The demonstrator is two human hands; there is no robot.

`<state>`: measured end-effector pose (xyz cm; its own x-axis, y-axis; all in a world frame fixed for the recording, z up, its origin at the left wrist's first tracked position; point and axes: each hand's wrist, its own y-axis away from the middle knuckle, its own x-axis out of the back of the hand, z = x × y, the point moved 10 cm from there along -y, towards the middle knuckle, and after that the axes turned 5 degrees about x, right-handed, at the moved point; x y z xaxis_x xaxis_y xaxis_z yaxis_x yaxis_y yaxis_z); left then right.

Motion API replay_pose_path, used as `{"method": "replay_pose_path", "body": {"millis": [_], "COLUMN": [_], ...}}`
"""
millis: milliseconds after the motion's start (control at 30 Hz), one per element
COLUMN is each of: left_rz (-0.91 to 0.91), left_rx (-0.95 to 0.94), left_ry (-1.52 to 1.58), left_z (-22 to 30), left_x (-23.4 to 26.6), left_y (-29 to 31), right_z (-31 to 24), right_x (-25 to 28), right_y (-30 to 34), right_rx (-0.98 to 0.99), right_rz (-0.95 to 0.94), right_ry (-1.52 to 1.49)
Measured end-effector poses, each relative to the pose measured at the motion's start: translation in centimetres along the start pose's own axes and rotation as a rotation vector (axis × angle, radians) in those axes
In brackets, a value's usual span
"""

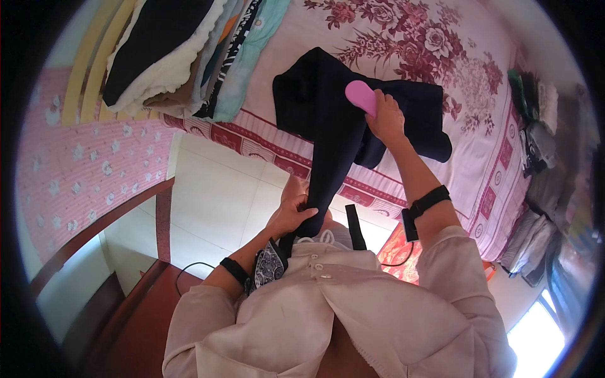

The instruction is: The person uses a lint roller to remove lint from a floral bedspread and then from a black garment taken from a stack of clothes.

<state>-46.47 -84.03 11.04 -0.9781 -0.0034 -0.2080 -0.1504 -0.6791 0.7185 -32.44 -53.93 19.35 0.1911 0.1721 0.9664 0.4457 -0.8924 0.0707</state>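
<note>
A dark navy garment (340,135) lies partly spread on the bed, with one long narrow part, like a sleeve or leg, drawn toward me over the bed's edge. My left hand (293,214) is closed on the near end of that part, close to my waist, the thumb lying on top of the cloth. My right hand (386,118) grips the handle of a pink lint remover (360,96) with a rounded, smooth head. That head is over the upper part of the garment; its underside is hidden, so I cannot tell whether it touches the cloth.
The bed (271,104) has a pink floral sheet. Folded clothes (157,69) are stacked by yellow slats at the far left. More clothes (535,126) are piled along the right. A dark red wooden chair (142,309) stands at the near left, beside pale floor tiles (217,189).
</note>
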Motion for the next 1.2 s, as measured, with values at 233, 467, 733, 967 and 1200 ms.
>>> {"method": "replay_pose_path", "body": {"millis": [233,467,733,967,1200], "left_rz": [-0.031,-0.105,-0.134,-0.136,0.057], "left_rx": [0.049,0.150,0.163,0.165,-0.137], "left_ry": [-0.049,-0.047,-0.009,0.014,0.323], "left_z": [-0.1,0.6,0.9,1.0,13.0], "left_x": [0.6,-0.1,0.6,1.0,4.9], "left_y": [-0.2,0.5,0.4,-0.3,-3.2], "right_z": [-1.9,1.9,0.6,-1.2,-1.3], "right_x": [-4.4,-1.1,-3.4,-2.8,0.9], "right_y": [5.0,-0.3,0.5,2.8,9.3], "right_rx": [0.259,-0.071,0.118,0.236,-0.228], "right_rz": [-0.603,0.022,-0.273,-0.325,-0.496], "right_ry": [-0.321,-0.171,-0.240,-0.233,-1.114]}}
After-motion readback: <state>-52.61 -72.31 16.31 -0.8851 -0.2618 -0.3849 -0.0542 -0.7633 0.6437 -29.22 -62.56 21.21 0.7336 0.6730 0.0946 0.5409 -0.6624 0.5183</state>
